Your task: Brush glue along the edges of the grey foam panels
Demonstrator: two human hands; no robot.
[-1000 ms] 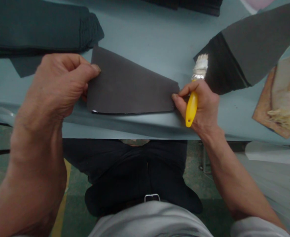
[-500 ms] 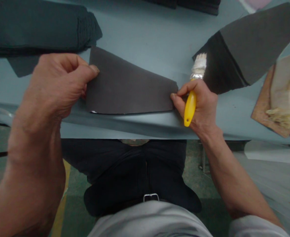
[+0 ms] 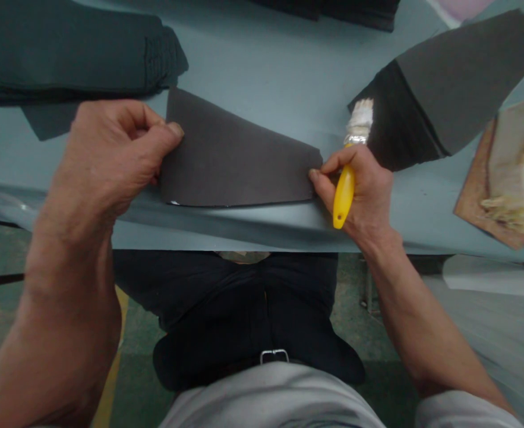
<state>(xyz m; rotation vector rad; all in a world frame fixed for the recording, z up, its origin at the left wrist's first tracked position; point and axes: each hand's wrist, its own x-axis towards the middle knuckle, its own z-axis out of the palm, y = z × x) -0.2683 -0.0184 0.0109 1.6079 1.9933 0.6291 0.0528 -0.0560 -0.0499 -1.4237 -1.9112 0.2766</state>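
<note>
Both hands meet one dark sheet in the head view. It lies flat on the worktop, long axis running left to right. At its wide left end the left hand pinches it with closed fingers. At its narrow right end the right hand, fingers wrapped around a yellow-handled brush, touches it with one fingertip. Neither hand is nearer.

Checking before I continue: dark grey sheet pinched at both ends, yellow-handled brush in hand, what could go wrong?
The yellow-handled brush in the right hand has its white bristles close to the black stacked pieces; they may get smeared. The dark grey wedge-shaped sheet lies by the blue table edge; the left hand could drag it off.
</note>
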